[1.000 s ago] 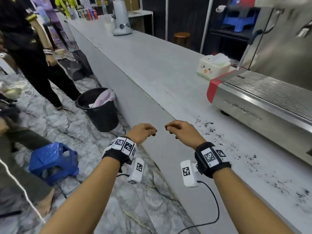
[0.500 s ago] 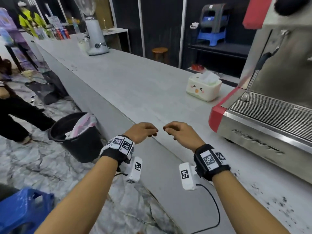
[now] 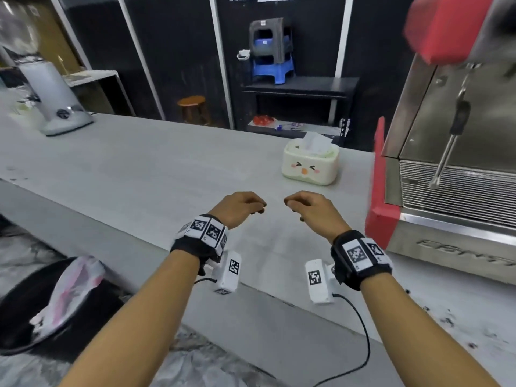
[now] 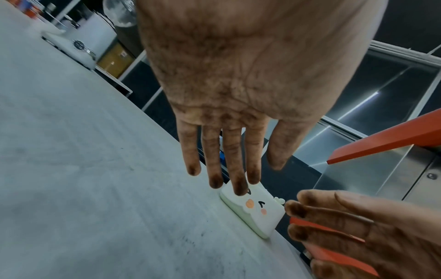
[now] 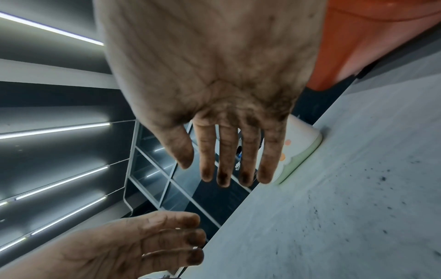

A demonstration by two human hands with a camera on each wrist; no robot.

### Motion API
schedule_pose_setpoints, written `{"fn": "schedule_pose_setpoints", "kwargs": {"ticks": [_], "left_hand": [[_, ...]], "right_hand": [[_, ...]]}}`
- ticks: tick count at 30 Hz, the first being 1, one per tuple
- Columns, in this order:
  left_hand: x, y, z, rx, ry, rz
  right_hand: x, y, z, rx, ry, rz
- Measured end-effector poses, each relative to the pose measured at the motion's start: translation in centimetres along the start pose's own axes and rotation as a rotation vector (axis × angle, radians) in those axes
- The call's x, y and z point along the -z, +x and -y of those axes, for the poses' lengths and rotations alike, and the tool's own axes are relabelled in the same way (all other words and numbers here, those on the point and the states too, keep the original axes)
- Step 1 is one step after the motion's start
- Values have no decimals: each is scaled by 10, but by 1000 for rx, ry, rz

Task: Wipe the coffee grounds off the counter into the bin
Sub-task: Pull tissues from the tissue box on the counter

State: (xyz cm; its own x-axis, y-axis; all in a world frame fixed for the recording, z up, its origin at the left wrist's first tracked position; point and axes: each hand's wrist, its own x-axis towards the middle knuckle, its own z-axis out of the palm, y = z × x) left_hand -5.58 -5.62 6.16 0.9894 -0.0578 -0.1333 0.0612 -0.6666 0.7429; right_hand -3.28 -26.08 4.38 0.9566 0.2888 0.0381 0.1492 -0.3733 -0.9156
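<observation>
- Coffee grounds (image 3: 458, 325) lie scattered on the grey counter (image 3: 156, 163), at its near right in front of the espresso machine (image 3: 452, 174).
- Left hand (image 3: 237, 206) and right hand (image 3: 312, 209) hang side by side over the counter, apart, holding nothing; fingers (image 4: 235, 162) loose, slightly spread, smeared dark.
- Tissue box (image 3: 310, 164) stands beyond the hands.
- Black bin (image 3: 33, 305) sits on the floor, lower left.
</observation>
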Motion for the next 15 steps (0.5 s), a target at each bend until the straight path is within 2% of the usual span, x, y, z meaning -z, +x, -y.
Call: {"fn": "schedule_pose_setpoints", "kwargs": {"ticks": [4,15], "left_hand": [[10,42,-4,-38,17,35],[21,152,-33,-136,-13,-1]], "right_hand": [[4,25,0,-38,10,-104],[27,114,0,-24,42,-339]]}}
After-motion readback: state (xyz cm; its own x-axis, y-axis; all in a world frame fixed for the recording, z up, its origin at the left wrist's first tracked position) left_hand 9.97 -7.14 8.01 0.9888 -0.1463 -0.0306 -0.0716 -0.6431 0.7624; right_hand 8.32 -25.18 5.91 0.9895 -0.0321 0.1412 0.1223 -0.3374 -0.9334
